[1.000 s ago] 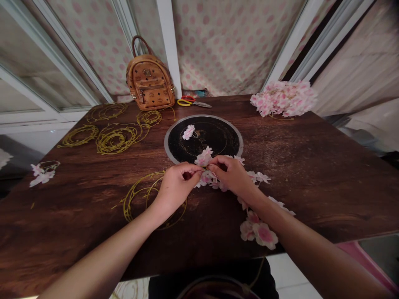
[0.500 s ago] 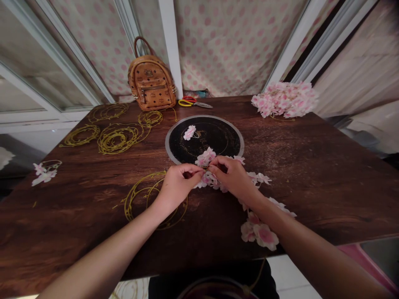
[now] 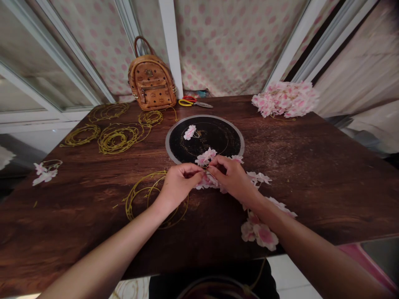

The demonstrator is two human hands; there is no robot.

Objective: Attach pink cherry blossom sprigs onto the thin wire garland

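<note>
My left hand (image 3: pixel 181 179) and my right hand (image 3: pixel 230 174) meet in front of the round black mat, thumbs and forefingers pinched close together. Between them runs a garland of pink and white artificial flowers (image 3: pixel 205 157), and both hands grip it at its stem; the exact spot between the fingertips is too small to make out. More blossoms show under the fingers, and the garland trails right beneath my right forearm to large blooms (image 3: pixel 264 236) near the table's front edge. A yellow-green stem coil (image 3: pixel 128 199) lies partly hidden under my left forearm.
A single blossom (image 3: pixel 189 133) rests on the round mat (image 3: pixel 218 124). Behind stand scissors (image 3: pixel 199 103) and a brown backpack (image 3: pixel 152 85). Several stem coils (image 3: pixel 118 139) lie at left, near loose flowers (image 3: pixel 45 176). A flower pile (image 3: pixel 285 99) sits at back right.
Both hands stay almost in place, with only slight finger movement at the stem. The blossoms under the fingers have shifted a little.
</note>
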